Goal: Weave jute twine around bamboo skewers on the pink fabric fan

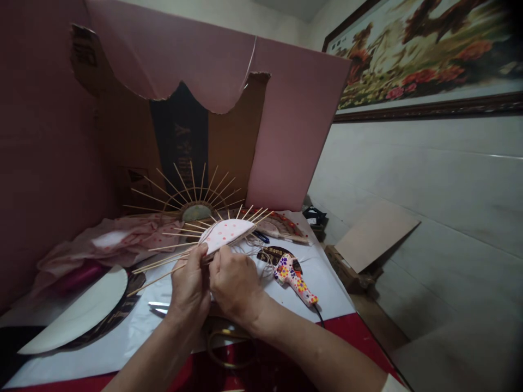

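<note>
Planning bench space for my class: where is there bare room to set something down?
Bare white sheet shows right of the flowered glue gun, to the sheet's edge, and between it and the right forearm. It is crowded around the left hand and right hand on the dotted fan: scissors beneath, fan sticks leftward, pink cloth beyond, and another stick frame behind.

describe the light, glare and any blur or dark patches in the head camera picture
Head view: dim, uneven light, with the pink panel at far left sinking into shadow; head view: a bright glint on the scissor blades; head view: the dotted half-round piece stands out pale; head view: the framed picture fades into a dark, blurred upper-right corner.
</note>
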`<state>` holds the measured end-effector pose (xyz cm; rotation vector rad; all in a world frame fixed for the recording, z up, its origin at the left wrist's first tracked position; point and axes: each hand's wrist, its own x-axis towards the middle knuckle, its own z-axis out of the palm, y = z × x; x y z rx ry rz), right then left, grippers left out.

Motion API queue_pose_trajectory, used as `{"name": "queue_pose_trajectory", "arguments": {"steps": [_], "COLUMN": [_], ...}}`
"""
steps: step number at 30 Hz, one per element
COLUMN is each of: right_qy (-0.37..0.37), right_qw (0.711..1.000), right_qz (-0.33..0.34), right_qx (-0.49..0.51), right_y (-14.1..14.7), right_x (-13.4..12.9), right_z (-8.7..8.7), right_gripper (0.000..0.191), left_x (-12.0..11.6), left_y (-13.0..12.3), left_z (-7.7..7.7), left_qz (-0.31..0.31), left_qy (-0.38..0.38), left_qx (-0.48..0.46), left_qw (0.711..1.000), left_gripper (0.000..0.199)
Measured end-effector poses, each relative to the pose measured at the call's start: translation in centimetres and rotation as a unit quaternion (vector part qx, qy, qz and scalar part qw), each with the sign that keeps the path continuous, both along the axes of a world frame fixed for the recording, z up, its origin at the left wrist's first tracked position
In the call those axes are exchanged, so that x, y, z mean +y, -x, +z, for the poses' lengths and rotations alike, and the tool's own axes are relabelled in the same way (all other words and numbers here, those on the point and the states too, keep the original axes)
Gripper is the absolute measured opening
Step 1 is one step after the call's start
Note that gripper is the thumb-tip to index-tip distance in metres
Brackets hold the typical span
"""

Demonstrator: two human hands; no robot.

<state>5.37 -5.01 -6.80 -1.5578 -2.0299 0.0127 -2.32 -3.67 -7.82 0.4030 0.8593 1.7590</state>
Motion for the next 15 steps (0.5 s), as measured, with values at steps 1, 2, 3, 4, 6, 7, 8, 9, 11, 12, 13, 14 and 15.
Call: {"name": "queue_pose_trajectory", "arguments": {"steps": [1, 2, 3, 4, 6, 7, 8, 9, 11, 12, 13, 14, 15], "right_qy": [-0.011, -0.021, -0.031, -0.036, -0.038, -0.037, -0.037, -0.039, -0.041, -0.041, -0.041, -0.042, -0.041], "right_qw": [0.999, 0.997, 0.994, 0.990, 0.986, 0.985, 0.984, 0.982, 0.978, 0.975, 0.971, 0.967, 0.964], "right_qz": [0.012, 0.028, 0.044, 0.057, 0.067, 0.066, 0.068, 0.073, 0.089, 0.102, 0.116, 0.129, 0.140], "right_qx": [-0.034, -0.067, -0.098, -0.122, -0.149, -0.155, -0.161, -0.168, -0.185, -0.195, -0.206, -0.215, -0.222], "right_y": [-0.04, -0.06, -0.06, -0.04, 0.08, 0.16, 0.22, 0.26, 0.24, 0.18, 0.10, 0.00, -0.10], "right_x": [-0.08, -0.14, -0.19, -0.23, -0.26, -0.27, -0.27, -0.27, -0.29, -0.32, -0.36, -0.40, -0.45], "right_z": [-0.03, -0.06, -0.09, -0.12, -0.23, -0.29, -0.36, -0.41, -0.46, -0.44, -0.39, -0.32, -0.22], "right_gripper": [0.022, 0.020, 0.019, 0.018, 0.019, 0.019, 0.021, 0.022, 0.024, 0.025, 0.026, 0.027, 0.029], "left_x": [0.00, 0.01, 0.04, 0.07, 0.16, 0.20, 0.23, 0.25, 0.29, 0.30, 0.32, 0.35, 0.38], "left_y": [-0.03, -0.06, -0.10, -0.13, -0.15, -0.14, -0.12, -0.09, -0.04, -0.03, -0.01, -0.01, 0.00], "left_z": [-0.07, -0.15, -0.22, -0.29, -0.44, -0.51, -0.57, -0.63, -0.70, -0.71, -0.70, -0.66, -0.61], "left_qz": [0.000, 0.000, 0.001, 0.001, -0.001, -0.003, -0.007, -0.011, -0.022, -0.028, -0.033, -0.039, -0.045], "left_qy": [0.008, 0.016, 0.024, 0.030, 0.040, 0.044, 0.047, 0.049, 0.052, 0.054, 0.056, 0.058, 0.059], "left_qx": [0.000, 0.001, 0.001, 0.001, 0.000, -0.001, -0.002, -0.003, -0.005, -0.007, -0.008, -0.010, -0.012], "left_qw": [1.000, 1.000, 1.000, 1.000, 0.999, 0.999, 0.999, 0.999, 0.998, 0.998, 0.998, 0.998, 0.997], "left_gripper": [0.019, 0.020, 0.021, 0.021, 0.021, 0.021, 0.021, 0.021, 0.020, 0.020, 0.018, 0.017, 0.015]}}
